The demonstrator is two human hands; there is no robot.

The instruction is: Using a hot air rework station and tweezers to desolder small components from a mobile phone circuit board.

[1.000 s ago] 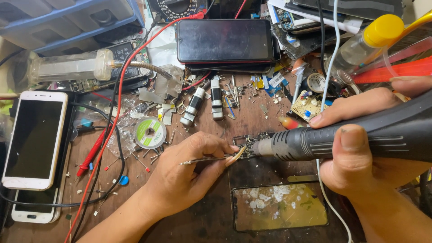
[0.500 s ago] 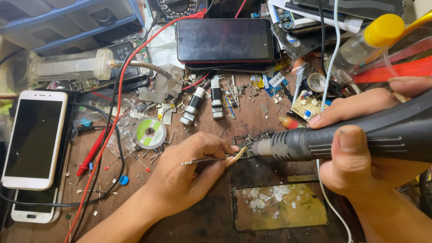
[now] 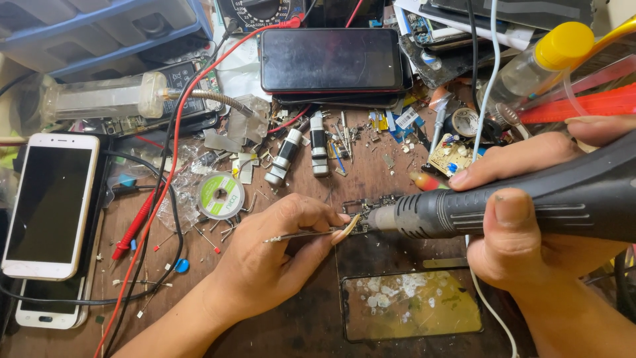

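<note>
left hand (image 3: 268,262) grip – tweezers (image 3: 301,234) | tips at circuit board (image 3: 364,213) – heat-gun nozzle (image 3: 383,217) touching

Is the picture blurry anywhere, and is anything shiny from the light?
Head view: the middle is sharp, with the left hand, its tweezers and the small circuit board crisp; the black tool in the right hand looks big and slightly soft at the right edge; the black phone screen shows faint glare; light is even, shadows soft.

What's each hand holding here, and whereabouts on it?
The left hand pinches tweezers near their tips. The right hand wraps around the black hot-air tool along its handle, behind the nozzle.
</note>
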